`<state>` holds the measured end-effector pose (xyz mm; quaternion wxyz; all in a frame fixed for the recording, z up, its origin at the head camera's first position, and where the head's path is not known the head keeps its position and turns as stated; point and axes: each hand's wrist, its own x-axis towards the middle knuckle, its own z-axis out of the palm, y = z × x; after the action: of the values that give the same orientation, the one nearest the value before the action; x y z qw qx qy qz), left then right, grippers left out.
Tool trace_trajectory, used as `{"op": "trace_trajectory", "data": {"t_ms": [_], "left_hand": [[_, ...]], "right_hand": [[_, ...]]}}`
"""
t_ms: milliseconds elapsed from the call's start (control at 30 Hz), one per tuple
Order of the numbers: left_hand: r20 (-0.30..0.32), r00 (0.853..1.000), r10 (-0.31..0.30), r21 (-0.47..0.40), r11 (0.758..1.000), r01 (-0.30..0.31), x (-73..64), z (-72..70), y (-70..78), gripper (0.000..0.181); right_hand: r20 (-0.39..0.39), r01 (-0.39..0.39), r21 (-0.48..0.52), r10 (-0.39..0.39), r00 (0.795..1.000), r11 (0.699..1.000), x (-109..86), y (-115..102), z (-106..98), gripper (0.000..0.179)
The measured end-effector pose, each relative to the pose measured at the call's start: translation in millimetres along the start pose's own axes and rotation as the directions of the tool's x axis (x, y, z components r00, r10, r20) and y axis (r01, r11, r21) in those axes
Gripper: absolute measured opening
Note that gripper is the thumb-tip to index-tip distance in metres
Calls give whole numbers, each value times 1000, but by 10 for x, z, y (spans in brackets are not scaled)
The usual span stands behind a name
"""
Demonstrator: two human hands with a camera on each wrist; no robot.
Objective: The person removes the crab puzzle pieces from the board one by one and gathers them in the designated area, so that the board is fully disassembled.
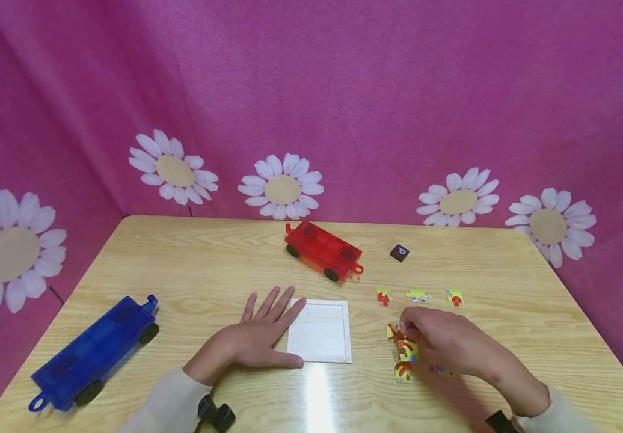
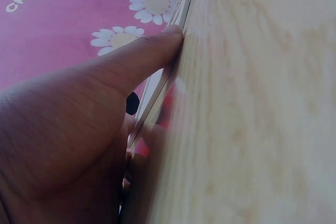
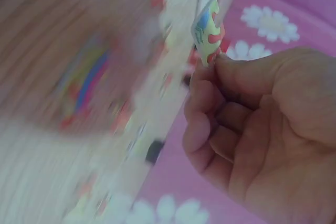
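Note:
Between the thumb and index finger of my right hand (image 1: pixel 452 343) is a small yellow and red jigsaw puzzle piece (image 3: pixel 209 32), raised over the table in the right wrist view. More puzzle pieces lie beneath and around this hand, including a yellow-red one (image 1: pixel 404 373) and one with a rainbow stripe (image 3: pixel 92 85). My left hand (image 1: pixel 257 340) lies spread, its thumb and index finger touching the left side of a white square puzzle tray (image 1: pixel 347 343). The tray's thin edge shows beside the thumb in the left wrist view.
Three puzzle pieces (image 1: pixel 418 295) are spaced in a row beyond my right hand. A red toy car base (image 1: pixel 325 249) and a black letter tile (image 1: pixel 400 252) sit farther back. At the left stands a blue toy car base (image 1: pixel 95 352). A pink flowered cloth (image 1: pixel 355 120) hangs behind the table.

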<state>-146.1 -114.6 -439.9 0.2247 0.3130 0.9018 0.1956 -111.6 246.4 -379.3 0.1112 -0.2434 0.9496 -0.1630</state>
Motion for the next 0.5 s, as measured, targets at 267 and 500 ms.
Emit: {"op": "trace_trajectory", "data": {"t_ms": [267, 500], "left_hand": [[4, 1000, -7, -5, 1000, 7, -3, -14, 2, 106], [8, 1000, -5, -5, 1000, 5, 8, -3, -7, 107]], "right_hand": [[104, -17, 85, 9, 995, 996, -299, 514, -95, 20], [167, -55, 94, 39, 985, 994, -463, 833, -135, 21]]}}
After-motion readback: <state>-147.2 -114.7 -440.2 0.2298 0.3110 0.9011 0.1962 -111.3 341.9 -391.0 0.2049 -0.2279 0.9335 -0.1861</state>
